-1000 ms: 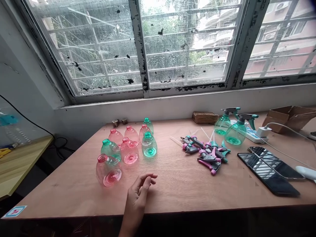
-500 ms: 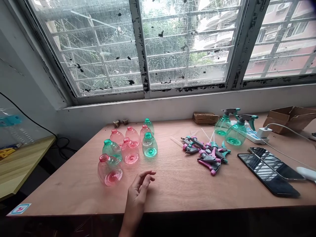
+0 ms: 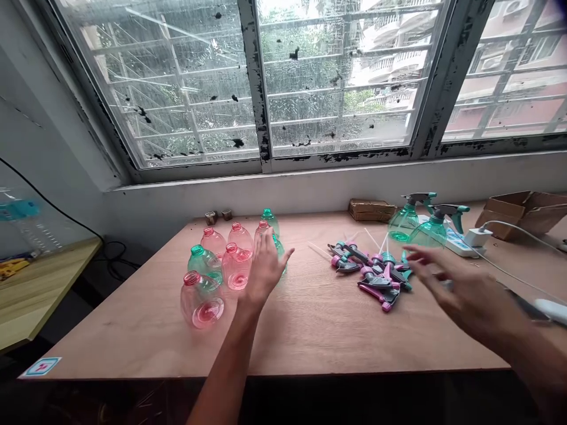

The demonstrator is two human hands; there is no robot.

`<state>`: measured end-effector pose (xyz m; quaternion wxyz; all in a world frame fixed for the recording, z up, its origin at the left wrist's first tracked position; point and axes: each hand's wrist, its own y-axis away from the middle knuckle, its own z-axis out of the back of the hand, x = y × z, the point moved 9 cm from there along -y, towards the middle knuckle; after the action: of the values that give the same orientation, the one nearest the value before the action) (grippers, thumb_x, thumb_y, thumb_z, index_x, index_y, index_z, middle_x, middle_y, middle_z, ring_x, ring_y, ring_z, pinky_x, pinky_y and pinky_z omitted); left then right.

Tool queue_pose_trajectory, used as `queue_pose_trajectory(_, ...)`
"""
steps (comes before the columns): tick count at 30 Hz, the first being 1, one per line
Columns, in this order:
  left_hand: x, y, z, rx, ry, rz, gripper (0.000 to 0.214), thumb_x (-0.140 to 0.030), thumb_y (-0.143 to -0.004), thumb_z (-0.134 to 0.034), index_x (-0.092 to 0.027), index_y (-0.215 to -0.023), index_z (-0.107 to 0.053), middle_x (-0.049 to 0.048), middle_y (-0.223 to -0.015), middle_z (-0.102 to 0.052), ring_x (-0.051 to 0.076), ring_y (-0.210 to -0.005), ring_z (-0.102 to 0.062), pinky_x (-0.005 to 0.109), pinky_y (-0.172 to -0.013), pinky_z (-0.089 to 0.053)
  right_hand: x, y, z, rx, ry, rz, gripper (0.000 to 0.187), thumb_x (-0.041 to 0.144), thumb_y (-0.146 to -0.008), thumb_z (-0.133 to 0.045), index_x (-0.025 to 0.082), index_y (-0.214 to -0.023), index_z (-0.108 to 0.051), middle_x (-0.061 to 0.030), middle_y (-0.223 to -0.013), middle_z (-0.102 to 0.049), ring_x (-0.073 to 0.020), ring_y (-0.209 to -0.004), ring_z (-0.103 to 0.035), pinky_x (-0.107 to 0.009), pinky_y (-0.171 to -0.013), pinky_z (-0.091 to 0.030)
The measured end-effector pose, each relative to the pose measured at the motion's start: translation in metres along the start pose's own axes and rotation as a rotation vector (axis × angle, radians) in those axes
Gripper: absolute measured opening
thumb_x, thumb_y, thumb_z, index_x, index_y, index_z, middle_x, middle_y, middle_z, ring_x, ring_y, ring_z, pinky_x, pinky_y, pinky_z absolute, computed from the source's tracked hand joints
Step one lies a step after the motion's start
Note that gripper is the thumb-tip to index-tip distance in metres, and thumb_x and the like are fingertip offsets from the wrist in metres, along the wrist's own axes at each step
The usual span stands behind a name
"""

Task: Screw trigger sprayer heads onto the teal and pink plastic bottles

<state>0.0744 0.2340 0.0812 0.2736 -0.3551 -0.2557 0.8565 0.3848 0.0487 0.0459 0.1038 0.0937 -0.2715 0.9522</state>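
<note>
Bottles point(image 3: 237, 268): pink, green, empty | left hand point(image 3: 266, 265): spread at green bottle point(image 3: 279, 248) | right hand point(image 3: 460, 289): spread by spray heads point(image 3: 372, 274)

The plywood table point(image 3: 310, 336) carries a cluster of pink and green bottles point(image 3: 237, 271) on its left half, a heap of spray heads point(image 3: 374, 280) in the middle and 2 complete sprayers point(image 3: 401, 224) at the back right. A brown packet point(image 3: 372, 209), a cardboard box point(image 3: 522, 209) and a power strip point(image 3: 456, 242) lie along the far edge.
</note>
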Motion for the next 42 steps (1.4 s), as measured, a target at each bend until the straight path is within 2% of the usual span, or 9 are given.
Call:
queue_pose_trajectory(5,-0.01,0.022,-0.011,0.044,0.051,-0.04,0.062,-0.022,-0.088,-0.067,-0.02,-0.142,-0.034,0.0169,-0.137,-0.052,0.032,-0.132,-0.048,0.048,-0.11,-0.038,-0.021,-0.015,-0.095,0.206,0.049,0.122,0.051,0.022,-0.093,-0.038,0.018,-0.144,-0.044,-0.0151,-0.138,-0.059,-0.0333,-0.126,-0.055,-0.048,-0.102,-0.048)
queue_pose_trajectory(8,-0.014,0.038,-0.02,0.124,0.202,-0.014,0.074,-0.026,-0.086,-0.07,-0.022,-0.146,-0.026,0.0162,-0.141,-0.05,0.029,-0.134,-0.048,0.045,-0.111,-0.039,-0.039,-0.014,-0.112,0.129,0.053,0.092,0.052,0.023,-0.092,-0.041,0.016,-0.143,-0.044,-0.015,-0.138,-0.059,-0.0332,-0.125,-0.055,-0.047,-0.1,-0.049)
queue_pose_trajectory(13,0.011,0.075,-0.04,0.184,0.225,0.247,0.096,-0.033,-0.073,-0.082,-0.019,-0.146,-0.021,0.0223,-0.151,-0.038,0.039,-0.144,-0.032,0.057,-0.115,-0.026,-0.038,-0.016,-0.104,0.041,0.161,0.004,0.046,0.03,-0.09,-0.044,0.013,-0.132,-0.056,-0.0189,-0.117,-0.07,-0.038,-0.109,-0.063,-0.053,-0.09,-0.05)
queue_pose_trajectory(16,0.019,0.097,-0.039,0.184,0.201,0.334,0.09,-0.034,-0.076,-0.078,-0.018,-0.144,-0.021,0.0222,-0.145,-0.045,0.037,-0.136,-0.045,0.056,-0.11,-0.033,-0.029,-0.019,-0.09,-0.048,0.175,0.036,0.042,0.03,-0.091,-0.042,0.013,-0.126,-0.058,-0.018,-0.11,-0.071,-0.0374,-0.104,-0.064,-0.055,-0.093,-0.046)
queue_pose_trajectory(22,-0.01,0.121,-0.008,0.15,0.011,0.076,0.075,-0.024,-0.082,-0.073,-0.029,-0.143,-0.031,0.0101,-0.144,-0.047,0.031,-0.135,-0.042,0.05,-0.112,-0.034,-0.021,-0.014,-0.031,-0.229,-0.031,-0.011,0.054,0.051,-0.097,-0.034,0.012,-0.125,-0.058,-0.0191,-0.1,-0.069,-0.0395,-0.093,-0.065,-0.052,-0.081,-0.049)
queue_pose_trajectory(24,-0.015,0.127,-0.003,0.134,-0.016,0.038,0.075,-0.022,-0.084,-0.071,-0.031,-0.146,-0.029,0.0093,-0.147,-0.042,0.03,-0.136,-0.039,0.05,-0.112,-0.033,-0.018,-0.003,-0.006,-0.281,-0.245,-0.106,0.055,0.06,-0.093,-0.046,0.017,-0.123,-0.062,-0.0165,-0.106,-0.07,-0.0385,-0.096,-0.065,-0.047,-0.079,-0.052)
queue_pose_trajectory(31,-0.017,0.127,-0.011,0.125,-0.035,0.035,0.071,-0.024,-0.089,-0.065,-0.031,-0.148,-0.027,0.0102,-0.146,-0.037,0.031,-0.132,-0.038,0.051,-0.111,-0.034,0.013,0.026,-0.003,-0.033,-0.865,-0.374,0.047,0.06,-0.075,-0.073,0.021,-0.102,-0.074,-0.0044,-0.086,-0.076,-0.0303,-0.083,-0.069,-0.034,-0.071,-0.055)
queue_pose_trajectory(37,-0.025,0.124,-0.017,0.137,-0.061,-0.016,0.071,-0.021,-0.088,-0.065,-0.03,-0.149,-0.029,0.011,-0.146,-0.036,0.033,-0.132,-0.037,0.053,-0.11,-0.036,-0.009,0.032,0.003,-0.094,-0.957,-0.46,0.037,0.057,-0.075,-0.075,0.023,-0.09,-0.072,-0.0016,-0.077,-0.071,-0.0272,-0.081,-0.066,-0.036,-0.075,-0.053)
queue_pose_trajectory(42,-0.024,0.126,-0.019,0.197,0.047,0.005,0.07,-0.019,-0.089,-0.064,-0.034,-0.148,-0.029,0.0088,-0.15,-0.031,0.029,-0.137,-0.038,0.048,-0.111,-0.039,0.002,0.027,-0.018,0.115,-0.986,-0.385,0.036,0.056,-0.079,-0.073,0.021,-0.084,-0.071,-0.0037,-0.073,-0.071,-0.0276,-0.079,-0.066,-0.038,-0.073,-0.052)
